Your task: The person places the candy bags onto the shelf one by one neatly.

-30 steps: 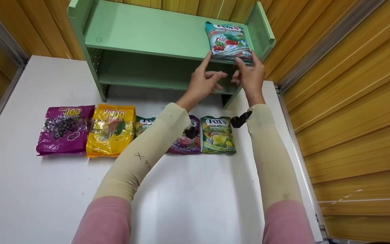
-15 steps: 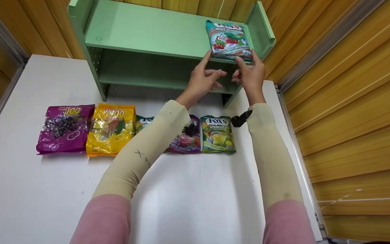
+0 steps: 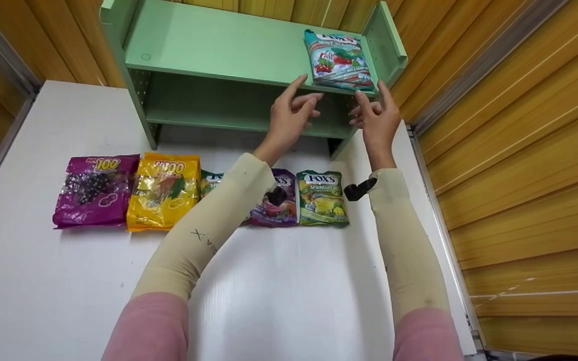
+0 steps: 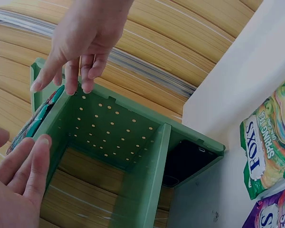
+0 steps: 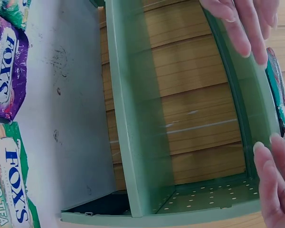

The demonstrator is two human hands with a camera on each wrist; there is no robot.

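A teal FOX'S candy bag (image 3: 340,60) lies flat at the right end of the top board of the green shelf (image 3: 208,42). My left hand (image 3: 288,116) hovers off the bag's lower left corner with its index finger extended, and it holds nothing. Off the lower right corner is my right hand (image 3: 380,120), fingers loosely bent around nothing. Both hands are in front of the shelf's front edge. In the left wrist view the bag (image 4: 35,116) shows edge-on above the board, between the two hands.
On the white table (image 3: 289,291), a purple candy bag (image 3: 97,190), a yellow candy bag (image 3: 164,193), a partly covered green bag (image 3: 211,183), a purple FOX'S bag (image 3: 275,205) and a green FOX'S bag (image 3: 322,198) form a row. Wood-panelled walls (image 3: 530,165) enclose the table.
Both hands have come away from the teal candy bag's lower corners, the left moving leftward and the right slightly right and down. The bag stays in place on the shelf.
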